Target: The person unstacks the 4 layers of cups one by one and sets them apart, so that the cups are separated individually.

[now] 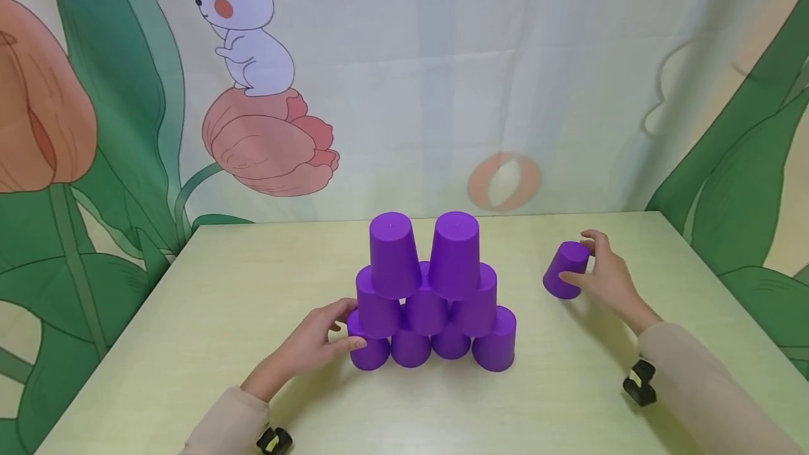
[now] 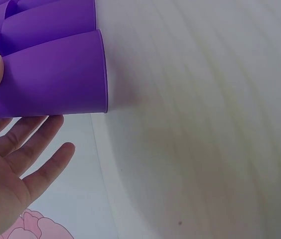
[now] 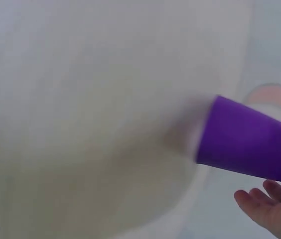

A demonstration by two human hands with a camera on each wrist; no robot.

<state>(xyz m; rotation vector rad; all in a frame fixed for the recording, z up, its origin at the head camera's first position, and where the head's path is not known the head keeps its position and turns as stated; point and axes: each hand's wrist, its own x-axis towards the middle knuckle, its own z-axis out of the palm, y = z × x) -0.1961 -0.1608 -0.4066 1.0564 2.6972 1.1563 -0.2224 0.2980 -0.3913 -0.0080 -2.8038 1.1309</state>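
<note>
Upside-down purple cups stand in a stepped stack at mid-table: several in the bottom row, three in the middle row (image 1: 426, 307), two on top (image 1: 456, 255). My left hand (image 1: 319, 339) holds the leftmost bottom cup (image 2: 56, 74) between thumb and fingers, the thumb on its near side and other fingers reaching behind. Off to the right of the stack, my right hand (image 1: 607, 276) grips a single purple cup (image 1: 565, 272) with thumb and fingers on opposite sides. That cup is mouth down and tilted, blurred in the right wrist view (image 3: 247, 142).
The pale wooden table (image 1: 253, 265) runs back to a hanging cloth (image 1: 404, 90) printed with a rabbit, tulips and leaves. Sleeved forearms with black wrist devices (image 1: 640, 383) come in from both lower corners.
</note>
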